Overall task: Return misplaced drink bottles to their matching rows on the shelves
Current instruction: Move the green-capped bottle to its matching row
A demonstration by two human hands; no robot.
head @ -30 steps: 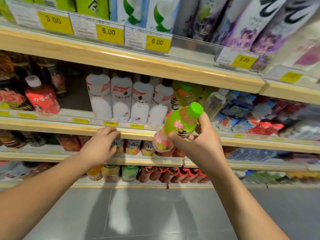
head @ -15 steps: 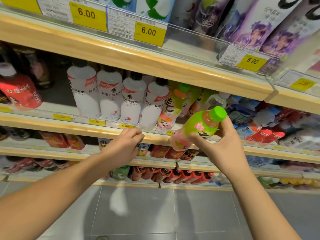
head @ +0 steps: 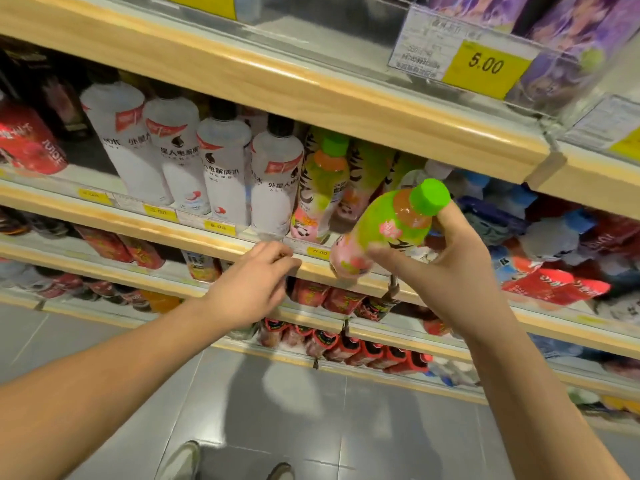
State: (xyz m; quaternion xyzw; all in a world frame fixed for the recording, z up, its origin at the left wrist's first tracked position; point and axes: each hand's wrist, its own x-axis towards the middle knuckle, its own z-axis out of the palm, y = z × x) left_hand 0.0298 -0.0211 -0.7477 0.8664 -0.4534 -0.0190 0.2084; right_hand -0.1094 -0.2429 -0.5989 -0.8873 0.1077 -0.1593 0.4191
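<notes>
red bottle (head: 29,143): far left on the middle shelf (head: 69,211); label blurred.
white bottles (head: 221,168): four in a row at the shelf front, upright, black caps.
left grip (head: 252,285): fingers loosely bent, tips at the shelf's front rail below the white bottles; holds nothing.
green-capped row (head: 323,181): upright, just right of the white bottles; green and pink labels.
held bottle (head: 388,233): green cap, green-and-pink label; tilted, cap up and right, base down and left; in the air in front of the shelf rail, near the green-capped row.
right grip (head: 450,271): closed round the held bottle's middle, one fingertip up beside the cap.
price tag (head: 485,67): yellow, reads 5.00, on the upper shelf's rail at right.
</notes>
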